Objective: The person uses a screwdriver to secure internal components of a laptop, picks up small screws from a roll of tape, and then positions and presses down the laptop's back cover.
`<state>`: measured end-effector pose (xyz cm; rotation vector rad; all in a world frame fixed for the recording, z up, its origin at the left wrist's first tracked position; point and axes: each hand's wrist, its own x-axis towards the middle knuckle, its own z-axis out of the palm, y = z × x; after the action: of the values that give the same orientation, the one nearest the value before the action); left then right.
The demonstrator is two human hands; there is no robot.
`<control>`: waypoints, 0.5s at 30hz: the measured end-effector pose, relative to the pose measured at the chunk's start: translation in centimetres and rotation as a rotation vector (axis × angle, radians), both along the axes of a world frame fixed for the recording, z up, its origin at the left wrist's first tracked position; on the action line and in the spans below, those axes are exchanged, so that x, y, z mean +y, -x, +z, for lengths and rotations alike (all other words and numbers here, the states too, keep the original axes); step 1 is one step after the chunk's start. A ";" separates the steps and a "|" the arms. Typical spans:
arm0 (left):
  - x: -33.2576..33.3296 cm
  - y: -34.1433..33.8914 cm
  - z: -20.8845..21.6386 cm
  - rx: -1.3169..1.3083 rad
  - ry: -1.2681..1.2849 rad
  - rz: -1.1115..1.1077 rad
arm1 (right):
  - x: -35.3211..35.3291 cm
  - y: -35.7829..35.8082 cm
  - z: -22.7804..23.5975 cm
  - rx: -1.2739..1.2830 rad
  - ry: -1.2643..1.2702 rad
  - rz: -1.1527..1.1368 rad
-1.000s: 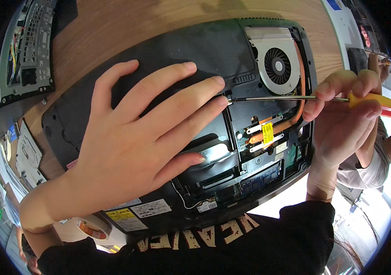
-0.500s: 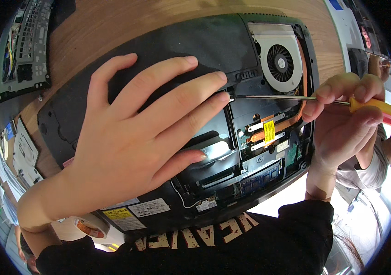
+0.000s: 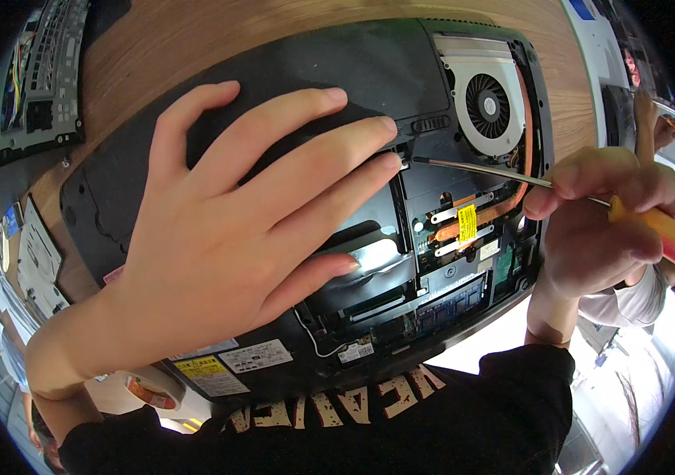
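A black laptop (image 3: 353,59) lies upside down before me with part of its base cover off. My left hand (image 3: 227,229) rests across the base, fingers spread, the fingertips near the middle bay's edge. In my right hand (image 3: 610,218) is a screwdriver (image 3: 484,169) with a yellow and red handle. Its thin shaft points left, and the tip is close to my left fingertips, by a small slot at the bay's corner. I cannot tell whether the tip touches anything. Exposed are a cooling fan (image 3: 489,111), a copper heat pipe (image 3: 500,210) and a memory module (image 3: 452,309).
On the wooden table (image 3: 163,36), a dark chassis frame (image 3: 60,87) stands at the far left. Nearer lies a thin metal plate (image 3: 41,253). A roll of tape (image 3: 151,392) sits by the laptop's near left corner. Another person's grey sleeve (image 3: 630,297) shows at right.
My right hand has tilted the screwdriver so its handle sits lower and nearer me. The tip has shifted slightly right and away from me. My left hand stays almost where it was.
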<state>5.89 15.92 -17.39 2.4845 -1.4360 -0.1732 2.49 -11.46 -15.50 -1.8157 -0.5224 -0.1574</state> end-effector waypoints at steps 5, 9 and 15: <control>0.1 0.2 -0.2 -0.001 0.015 0.012 | -0.3 0.3 0.5 0.026 0.026 0.057; 0.2 0.2 -0.3 -0.002 0.025 0.015 | -0.3 0.6 0.8 -0.007 0.039 0.086; -0.1 0.3 -0.2 -0.011 0.041 0.007 | -0.4 1.4 1.2 0.017 0.042 0.196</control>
<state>5.57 15.86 -17.62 2.4610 -1.4202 -0.1271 1.09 -11.88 -14.27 -1.7933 -0.6916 0.0028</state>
